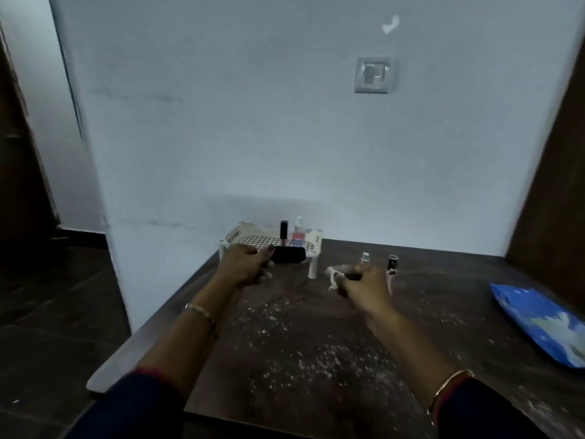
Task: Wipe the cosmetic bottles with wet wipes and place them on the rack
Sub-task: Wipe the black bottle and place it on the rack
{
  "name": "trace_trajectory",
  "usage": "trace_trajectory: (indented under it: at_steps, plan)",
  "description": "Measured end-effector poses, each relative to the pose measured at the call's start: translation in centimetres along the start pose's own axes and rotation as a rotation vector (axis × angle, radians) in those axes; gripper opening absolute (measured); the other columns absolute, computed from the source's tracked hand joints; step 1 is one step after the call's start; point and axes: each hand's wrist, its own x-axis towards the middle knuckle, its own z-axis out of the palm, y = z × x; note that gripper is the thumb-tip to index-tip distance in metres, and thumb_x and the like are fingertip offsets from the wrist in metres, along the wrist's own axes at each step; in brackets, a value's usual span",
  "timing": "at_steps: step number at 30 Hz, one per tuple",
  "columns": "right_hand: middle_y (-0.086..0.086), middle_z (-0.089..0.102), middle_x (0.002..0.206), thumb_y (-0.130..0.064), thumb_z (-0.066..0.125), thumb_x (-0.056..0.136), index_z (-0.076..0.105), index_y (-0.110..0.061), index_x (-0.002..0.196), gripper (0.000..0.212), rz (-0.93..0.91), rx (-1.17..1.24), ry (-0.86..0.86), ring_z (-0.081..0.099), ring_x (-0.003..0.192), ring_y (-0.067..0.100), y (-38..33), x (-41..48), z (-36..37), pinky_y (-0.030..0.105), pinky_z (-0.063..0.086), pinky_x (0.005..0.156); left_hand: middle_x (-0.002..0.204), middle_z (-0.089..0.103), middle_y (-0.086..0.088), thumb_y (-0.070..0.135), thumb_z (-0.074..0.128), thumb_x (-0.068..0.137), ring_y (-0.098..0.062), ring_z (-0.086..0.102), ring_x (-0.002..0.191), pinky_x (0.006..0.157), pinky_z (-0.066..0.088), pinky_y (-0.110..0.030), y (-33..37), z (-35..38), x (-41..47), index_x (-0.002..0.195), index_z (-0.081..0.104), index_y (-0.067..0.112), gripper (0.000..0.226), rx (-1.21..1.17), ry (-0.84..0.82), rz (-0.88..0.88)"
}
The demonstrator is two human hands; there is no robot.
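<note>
Against the wall, the white rack (253,240) carries two bottles (292,234). The left hand (245,264) grasps a black case (289,255) at its front edge; the right hand (364,282) clenches a crumpled wipe (334,275) beside two blurred table bottles (392,264). A blue wipes pack (538,324) is cut off.

White perforated rack (253,239), blue packet (538,321) (white-patterned), dark speckled table (300,343)

Left hand (245,264): grips a black item (288,255) at the white rack (253,239) front edge
Right hand (364,283): holds a crumpled wipe (334,275) (blurred)
Table (316,343): blue pack (538,324) at right
</note>
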Motion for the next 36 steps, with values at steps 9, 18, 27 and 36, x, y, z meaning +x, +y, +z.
trace_trajectory:
  at_steps: [9,18,27,36]
  plan:
    - [0.005,0.072,0.085,-0.011,0.069,0.081,0.073,-0.009,0.088,0.008,-0.093,-0.263,-0.005,0.066,0.08,0.018,1.1,4.4,3.2,0.025,0.05,0.068,0.081,0.07,-0.014,0.044,0.055,0.088,-0.03,0.066,0.081,0.074,0.049,-0.033,1.0,-2.4,11.7,0.081,0.067,0.002,0.044,0.807,0.316,0.279]
    - [-0.006,0.072,0.087,-0.016,0.073,0.079,0.069,-0.029,0.071,0.016,-0.099,-0.253,-0.038,0.066,0.084,0.01,1.9,7.1,4.9,0.03,0.054,0.079,0.108,0.064,-0.018,0.037,0.047,0.094,-0.035,0.06,0.101,0.077,0.045,-0.036,-1.5,0.9,16.9,0.101,0.062,0.002,0.038,1.078,0.191,0.295]
    - [-0.005,0.072,0.077,-0.016,0.071,0.081,0.069,-0.027,0.071,0.015,-0.023,-0.178,-0.109,0.067,0.075,0.012,4.1,7.4,5.8,0.026,0.052,0.067,0.114,0.062,-0.016,0.038,0.049,0.094,-0.033,0.058,0.106,0.083,0.046,-0.037,-1.6,2.3,18.6,0.105,0.061,0.004,0.038,1.219,0.102,0.272]
    - [0.0,0.071,0.076,-0.004,0.067,0.082,0.068,-0.022,0.072,0.021,0.004,-0.042,-0.111,0.067,0.067,0.013,4.5,6.3,4.8,0.029,0.056,0.065,0.108,0.062,-0.018,0.051,0.056,0.087,-0.033,0.058,0.102,0.08,0.046,-0.037,-0.9,1.1,18.7,0.103,0.057,0.002,0.052,1.211,0.065,0.236]
